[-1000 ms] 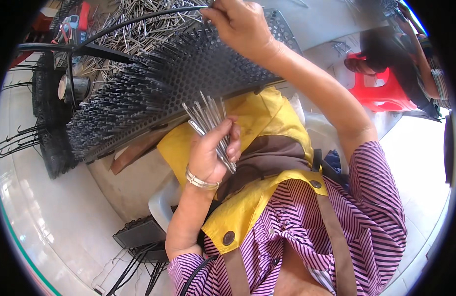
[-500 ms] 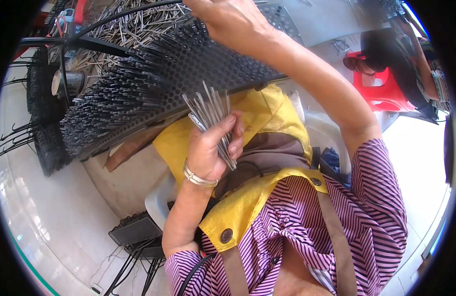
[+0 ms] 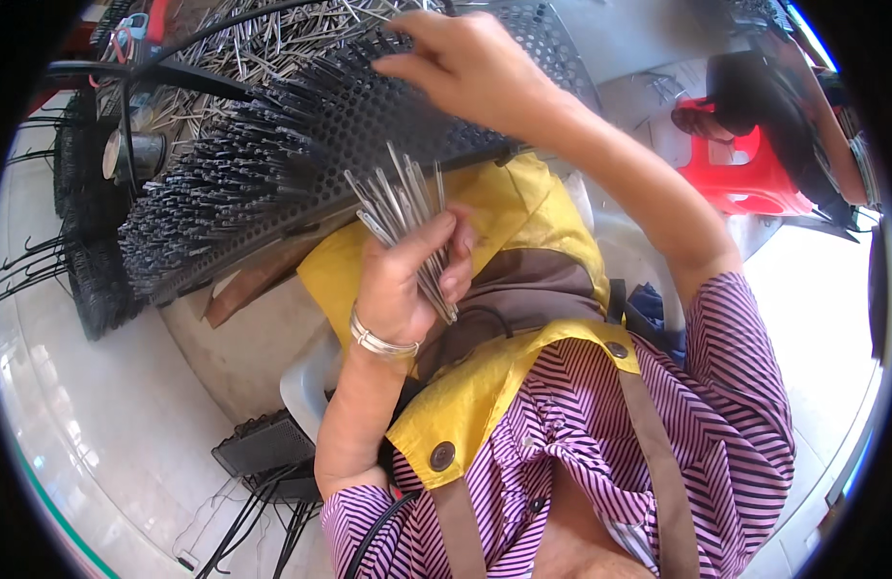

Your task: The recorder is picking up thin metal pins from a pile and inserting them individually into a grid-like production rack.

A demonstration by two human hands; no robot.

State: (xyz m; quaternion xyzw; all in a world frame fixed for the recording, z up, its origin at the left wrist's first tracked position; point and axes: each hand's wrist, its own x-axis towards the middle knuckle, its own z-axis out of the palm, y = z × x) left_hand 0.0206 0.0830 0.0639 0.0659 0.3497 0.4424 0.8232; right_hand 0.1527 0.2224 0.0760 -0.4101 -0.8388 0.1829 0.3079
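Observation:
My left hand (image 3: 400, 285) is closed round a bundle of thin grey metal rods (image 3: 400, 198), held over my lap with their ends fanned upward. Beyond it lies a dark perforated plate (image 3: 446, 145). Many slim dark rods (image 3: 219, 198) stand packed in the holes on its left and middle, while holes on its right side show bare. Above the plate's far part is my right hand (image 3: 465, 68), thumb and forefinger apart, with nothing visible between them. Its other fingers are partly hidden.
A heap of loose metal rods (image 3: 243, 48) lies behind the plate. A black curved bar (image 3: 190, 84) crosses at the left, near a metal can (image 3: 137, 154). Black racks with hooks (image 3: 89, 232) stand far left. Another person's arm (image 3: 832, 125) shows by a red stool (image 3: 736, 174).
My right hand has come down and slightly to the right, and its thumb and forefinger now show apart. My left hand still holds the rods, almost unmoved.

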